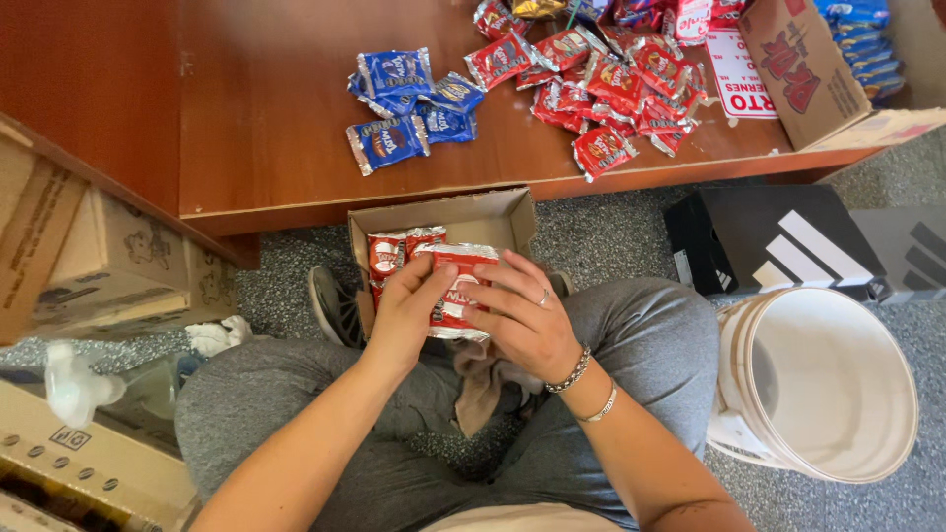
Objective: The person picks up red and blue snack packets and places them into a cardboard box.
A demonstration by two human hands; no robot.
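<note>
Both hands (473, 310) on red pkt (458, 286), box-edge (434, 212).

Even daylight, bright. Glare on foil packets (603, 74); soft shadow under desk (246, 128) edge. Wide-angle bending at edges; focus sharp.

On the wooden table (266, 128) far from you lie blue snack packets (409, 103) and, to their right, a heap of red packets (601, 84) beside a tipped cardboard carton (803, 69). At your right stands a white bucket (823, 384), a black shoebox (769, 236) just beyond it. Brown boxes (89, 256) crowd your left.
</note>
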